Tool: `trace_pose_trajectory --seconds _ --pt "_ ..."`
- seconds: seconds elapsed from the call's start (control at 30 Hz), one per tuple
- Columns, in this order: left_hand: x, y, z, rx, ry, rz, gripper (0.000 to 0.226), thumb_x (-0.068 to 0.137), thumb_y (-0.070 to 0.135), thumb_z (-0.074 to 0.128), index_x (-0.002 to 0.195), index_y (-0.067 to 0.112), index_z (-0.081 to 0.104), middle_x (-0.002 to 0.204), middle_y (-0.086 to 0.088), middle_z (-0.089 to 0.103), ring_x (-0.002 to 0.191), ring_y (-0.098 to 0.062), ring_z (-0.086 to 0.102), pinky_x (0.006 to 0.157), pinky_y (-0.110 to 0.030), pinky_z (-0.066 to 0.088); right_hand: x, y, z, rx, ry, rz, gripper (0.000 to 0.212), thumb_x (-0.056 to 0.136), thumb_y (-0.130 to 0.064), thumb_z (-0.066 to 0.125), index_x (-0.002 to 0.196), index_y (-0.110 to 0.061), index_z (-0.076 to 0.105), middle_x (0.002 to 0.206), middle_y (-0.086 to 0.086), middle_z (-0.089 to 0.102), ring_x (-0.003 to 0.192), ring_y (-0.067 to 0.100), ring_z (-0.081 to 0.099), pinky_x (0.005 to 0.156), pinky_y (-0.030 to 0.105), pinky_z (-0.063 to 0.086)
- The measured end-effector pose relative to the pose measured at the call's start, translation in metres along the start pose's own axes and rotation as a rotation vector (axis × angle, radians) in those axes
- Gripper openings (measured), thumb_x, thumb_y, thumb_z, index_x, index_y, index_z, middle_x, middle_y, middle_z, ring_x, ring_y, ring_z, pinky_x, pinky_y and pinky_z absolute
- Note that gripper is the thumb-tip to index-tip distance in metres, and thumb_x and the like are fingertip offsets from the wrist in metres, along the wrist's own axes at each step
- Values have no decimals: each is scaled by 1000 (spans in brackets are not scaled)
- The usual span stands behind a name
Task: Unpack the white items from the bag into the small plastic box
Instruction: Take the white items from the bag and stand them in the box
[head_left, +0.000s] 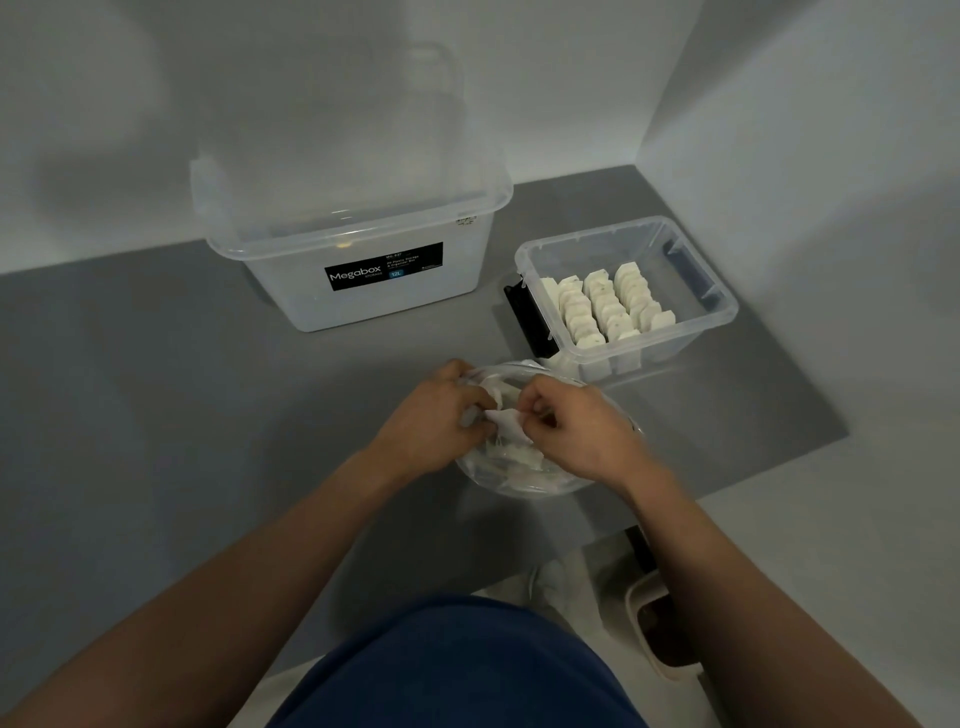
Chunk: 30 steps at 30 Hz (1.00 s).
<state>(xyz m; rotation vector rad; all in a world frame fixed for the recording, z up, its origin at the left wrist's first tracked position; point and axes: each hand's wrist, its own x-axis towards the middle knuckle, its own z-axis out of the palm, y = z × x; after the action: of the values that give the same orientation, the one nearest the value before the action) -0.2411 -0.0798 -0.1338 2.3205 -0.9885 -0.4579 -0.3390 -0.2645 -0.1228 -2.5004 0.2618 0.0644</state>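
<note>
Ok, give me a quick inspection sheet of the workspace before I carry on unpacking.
Surface: grey tabletop, set in a corner.
Job's things: small plastic box open, with rows of white items standing inside; clear bag on the table in front of it, with more white pieces inside.
Clutter: large Megabox box at the back left, lid on.
Hands: left hand grips the bag at its mouth; right hand pinches a single white item over the bag.
Cables: nothing seen.
Surroundings: white walls on two sides; a tub on the floor below the table.
</note>
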Motion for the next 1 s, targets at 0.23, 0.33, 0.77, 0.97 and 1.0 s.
trace_pose_trajectory --seconds 0.23,0.33,0.77,0.97,1.0 --pt "1 -5 -2 -21 24 -44 24 85 35 73 107 27 76 130 -4 54 107 -21 60 87 -21 42 -3 10 4 286 -75 58 32 80 -21 80 108 -32 72 97 -19 74 88 0 70 81 22 57" --pt "2 -5 -3 -4 39 -39 23 85 34 73 107 28 77 131 -4 55 107 -21 61 87 -18 39 -2 14 7 330 -44 88 20 82 -18 80 95 -31 74 87 -14 75 80 6 72 78 35 61" --pt "4 -1 -3 74 -10 9 23 84 29 69 105 26 77 118 -7 57 95 -23 63 84 -36 53 -5 9 12 581 83 179 18 88 -7 71 82 -23 72 73 0 67 69 20 73 73 47 62" --pt "7 -4 -6 68 -52 29 19 86 32 70 104 29 77 116 -6 57 94 -24 62 84 -37 51 -2 8 19 443 171 171 14 88 -16 72 87 -29 67 82 -6 73 75 13 70 73 39 59" --pt "7 -4 -7 67 -51 32 19 86 33 70 103 30 77 115 -6 57 93 -23 62 83 -36 51 -3 7 19 439 170 176 18 88 -15 71 90 -32 65 85 -7 72 76 13 70 74 42 60"
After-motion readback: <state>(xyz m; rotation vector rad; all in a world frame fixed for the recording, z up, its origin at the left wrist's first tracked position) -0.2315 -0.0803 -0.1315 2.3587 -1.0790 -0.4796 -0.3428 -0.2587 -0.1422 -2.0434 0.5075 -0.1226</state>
